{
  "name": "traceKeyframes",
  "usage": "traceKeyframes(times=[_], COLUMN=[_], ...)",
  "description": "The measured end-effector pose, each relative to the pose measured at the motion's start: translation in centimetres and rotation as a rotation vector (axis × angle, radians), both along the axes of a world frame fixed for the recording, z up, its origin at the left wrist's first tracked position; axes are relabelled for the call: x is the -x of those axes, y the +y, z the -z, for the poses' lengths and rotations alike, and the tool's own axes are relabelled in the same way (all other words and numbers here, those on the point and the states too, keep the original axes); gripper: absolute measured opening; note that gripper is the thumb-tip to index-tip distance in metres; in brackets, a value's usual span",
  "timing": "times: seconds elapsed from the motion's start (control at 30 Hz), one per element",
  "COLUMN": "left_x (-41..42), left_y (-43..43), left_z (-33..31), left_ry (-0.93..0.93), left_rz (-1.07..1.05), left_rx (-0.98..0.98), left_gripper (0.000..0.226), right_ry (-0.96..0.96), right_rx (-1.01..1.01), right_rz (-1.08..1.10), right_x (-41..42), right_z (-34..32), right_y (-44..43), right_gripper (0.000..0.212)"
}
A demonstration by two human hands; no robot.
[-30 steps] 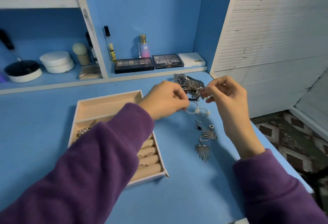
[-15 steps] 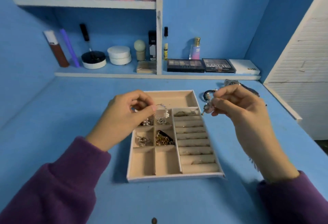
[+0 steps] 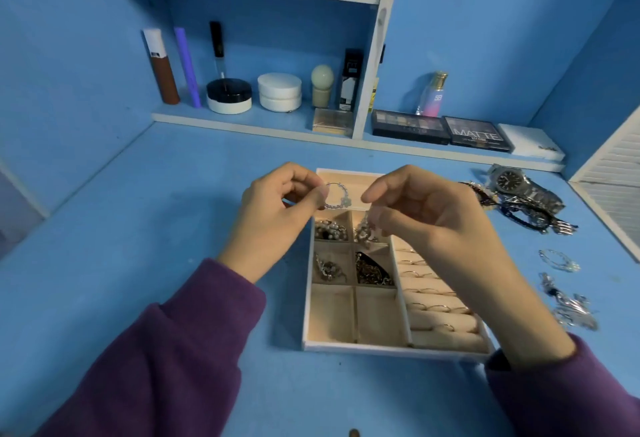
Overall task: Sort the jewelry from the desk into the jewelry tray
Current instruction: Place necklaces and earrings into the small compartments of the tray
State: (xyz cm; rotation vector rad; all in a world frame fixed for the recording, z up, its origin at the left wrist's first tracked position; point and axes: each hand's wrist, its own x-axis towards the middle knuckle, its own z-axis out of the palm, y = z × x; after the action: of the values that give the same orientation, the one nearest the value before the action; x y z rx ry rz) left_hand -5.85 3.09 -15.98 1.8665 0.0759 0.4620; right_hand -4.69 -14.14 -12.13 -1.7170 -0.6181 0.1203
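A beige jewelry tray [image 3: 330, 343] lies on the blue desk, with jewelry in its upper small compartments and several rings on the rolls at its right. My left hand [image 3: 273, 218] pinches a silver beaded hoop earring [image 3: 337, 196] above the tray's long top compartment. My right hand [image 3: 426, 218] hovers over the tray with a small silver piece [image 3: 365, 228] hanging from its fingertips over the upper right small compartment. More jewelry lies on the desk to the right: a silver watch [image 3: 516, 183] with dark bracelets, a silver hoop [image 3: 557, 260] and leaf-shaped earrings [image 3: 571, 308].
Behind the tray runs a low shelf [image 3: 242, 121] with jars, tubes, a perfume bottle [image 3: 431, 95] and eyeshadow palettes [image 3: 476, 133]. A white slatted panel [image 3: 613, 173] borders the desk at the right. A small brown object [image 3: 354, 433] lies at the front edge.
Both hands have come from the watch pile at the right to above the tray, each carrying a silver piece; the view has swung left and centred on the tray.
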Motion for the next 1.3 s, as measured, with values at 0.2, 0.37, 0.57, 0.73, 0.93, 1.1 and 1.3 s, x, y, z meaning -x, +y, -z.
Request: traceKeyframes(times=[0.2,0.37,0.57,0.73,0.93,1.1,1.3], left_x=[0.0,-0.1,-0.1,-0.2,-0.3,-0.3,-0.3], left_y=[0.3,0.2,0.2,0.3,0.4,0.5,0.5], left_z=[0.0,0.2,0.3,0.3,0.3,0.2,0.2], left_ry=[0.001,0.007,0.001,-0.003,-0.005,-0.015,-0.023], left_rz=[-0.032,-0.026,-0.023,-0.023,-0.048,-0.041,-0.047], left_rx=[0.034,0.042,0.061,0.064,0.057,0.064,0.068], left_gripper=[0.008,0.009,0.008,0.006,0.003,0.002,0.003], right_ry=[-0.024,-0.030,-0.037,-0.050,-0.099,-0.222,-0.134], right_rx=[0.060,0.030,0.037,0.089,0.250,0.478,0.340], right_rz=[0.021,0.090,0.149,0.118,-0.110,-0.177,-0.171], right_x=[-0.3,-1.0,-2.0,-2.2,-1.2,-0.9,-1.1], right_z=[0.5,0.5,0.2,0.9,1.1,1.8,1.8], right_y=[0.9,0.4,-0.3,0.0,0.8,1.2,1.3], right_gripper=[0.018,0.019,0.015,0.017,0.019,0.019,0.016])
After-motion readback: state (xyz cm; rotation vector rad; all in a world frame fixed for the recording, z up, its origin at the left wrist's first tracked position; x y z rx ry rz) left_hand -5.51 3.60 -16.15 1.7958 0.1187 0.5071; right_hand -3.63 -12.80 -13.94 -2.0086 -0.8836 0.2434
